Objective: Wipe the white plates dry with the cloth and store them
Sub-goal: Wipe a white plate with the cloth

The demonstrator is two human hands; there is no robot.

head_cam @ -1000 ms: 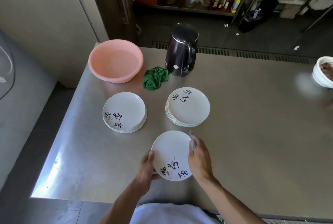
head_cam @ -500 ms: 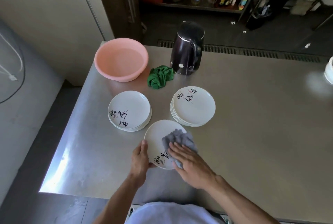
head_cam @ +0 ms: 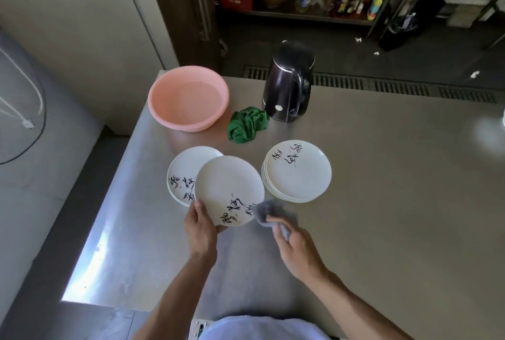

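Work surface: a stainless-steel bench (head_cam: pixel 382 203), with stocked shelving (head_cam: pixel 300 14) in the background beyond its far edge. A pink basin (head_cam: pixel 177 123) stands at the far left corner. A dark kettle (head_cam: pixel 289 85) stands at the far edge, with a crumpled green cloth (head_cam: pixel 247 126) between the two. Two stacks of white plates lie toward the bench's left side, apart from each other: the left stack (head_cam: pixel 183 170) and the right stack (head_cam: pixel 297 170). The left hand (head_cam: pixel 200 233) grips a single white plate (head_cam: pixel 228 186) by its near rim, thumb on top. This plate overlaps part of the left stack; contact between them cannot be determined. The right hand (head_cam: pixel 297 246) has its fingers curled round a grey cloth (head_cam: pixel 270 212), which touches the plate's near right rim.
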